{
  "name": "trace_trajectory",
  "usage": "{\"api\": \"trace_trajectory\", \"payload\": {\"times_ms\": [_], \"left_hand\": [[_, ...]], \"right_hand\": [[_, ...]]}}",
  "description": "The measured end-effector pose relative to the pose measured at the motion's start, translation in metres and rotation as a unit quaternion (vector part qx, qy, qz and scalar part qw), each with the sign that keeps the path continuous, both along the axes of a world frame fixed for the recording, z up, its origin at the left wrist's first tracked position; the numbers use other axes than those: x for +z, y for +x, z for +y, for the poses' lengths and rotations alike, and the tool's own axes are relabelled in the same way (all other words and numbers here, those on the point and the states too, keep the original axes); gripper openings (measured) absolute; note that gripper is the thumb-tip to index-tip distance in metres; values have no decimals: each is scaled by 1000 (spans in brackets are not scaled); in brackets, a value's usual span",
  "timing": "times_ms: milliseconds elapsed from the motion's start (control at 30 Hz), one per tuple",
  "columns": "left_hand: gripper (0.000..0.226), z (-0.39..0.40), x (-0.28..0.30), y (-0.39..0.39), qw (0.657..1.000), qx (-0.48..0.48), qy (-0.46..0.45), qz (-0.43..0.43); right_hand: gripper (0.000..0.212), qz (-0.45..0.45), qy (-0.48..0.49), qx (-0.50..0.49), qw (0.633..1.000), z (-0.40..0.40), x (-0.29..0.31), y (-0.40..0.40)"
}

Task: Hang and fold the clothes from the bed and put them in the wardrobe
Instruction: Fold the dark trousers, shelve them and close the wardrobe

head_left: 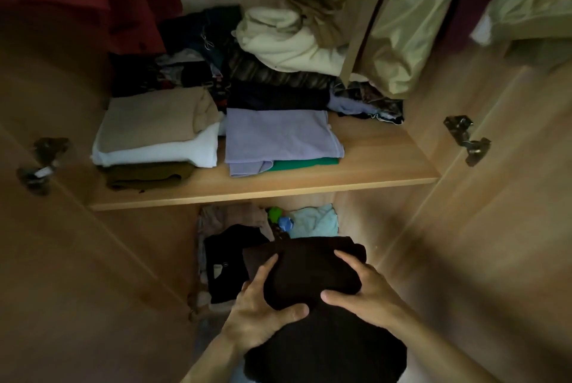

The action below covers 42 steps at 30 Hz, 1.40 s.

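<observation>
Both hands hold a folded dark brown garment [312,277] low in front of the open wardrobe, at the level of the lower compartment. The left hand [263,305] grips its left edge, fingers spread along the top and thumb curled in over the near fold; the right hand [362,293] grips the right side the same way, thumb pressing toward the middle. The garment's lower part hangs down toward the camera, fuzzy in texture. Just behind and left of it, in the lower compartment, lies a black garment [226,262] with a small label, and further back a light blue cloth [315,221] beside small green and blue items. On the wooden shelf [387,162] above sit two folded stacks: a beige top [154,116] over white and olive pieces on the left, and a lilac top [278,135] over a green one in the middle. Behind them lie dark clothes and a cream bundle [284,39], with hanging garments above
</observation>
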<state>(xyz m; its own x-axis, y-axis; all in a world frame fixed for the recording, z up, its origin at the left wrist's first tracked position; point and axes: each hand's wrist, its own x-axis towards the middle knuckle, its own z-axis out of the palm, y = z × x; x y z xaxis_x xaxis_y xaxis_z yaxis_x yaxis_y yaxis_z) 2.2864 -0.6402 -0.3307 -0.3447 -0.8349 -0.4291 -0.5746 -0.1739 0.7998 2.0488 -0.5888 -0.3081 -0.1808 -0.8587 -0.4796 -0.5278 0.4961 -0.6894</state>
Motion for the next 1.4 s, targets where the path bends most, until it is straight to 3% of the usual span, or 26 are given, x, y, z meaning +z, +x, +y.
{"api": "trace_trajectory", "payload": {"times_ms": [300,567,767,867,1033,1200,1400], "left_hand": [[120,-125,-137,-22,999,-3,52,-3],[111,-260,-279,-64,996,51,-58,48],[113,-316,-340,-98,984,27,-160,72],[110,-322,-371,-106,984,16,-156,81],[96,-328,-436,-113,993,29,-93,70],[95,-358,-456,-137,994,18,-99,44],[103,-421,-422,-154,958,-7,-274,83]], "right_hand": [[104,-31,24,-23,999,-118,-152,-16],[92,-42,-101,6,994,-272,-297,-59],[92,-17,-194,-13,981,-320,-361,-91],[91,-6,-180,-12,984,-325,-395,-99],[94,-13,-76,4,997,-336,-455,-110],[94,-7,-67,-31,997,-362,-479,-123],[95,29,-290,-73,954,-407,-454,-141]]}}
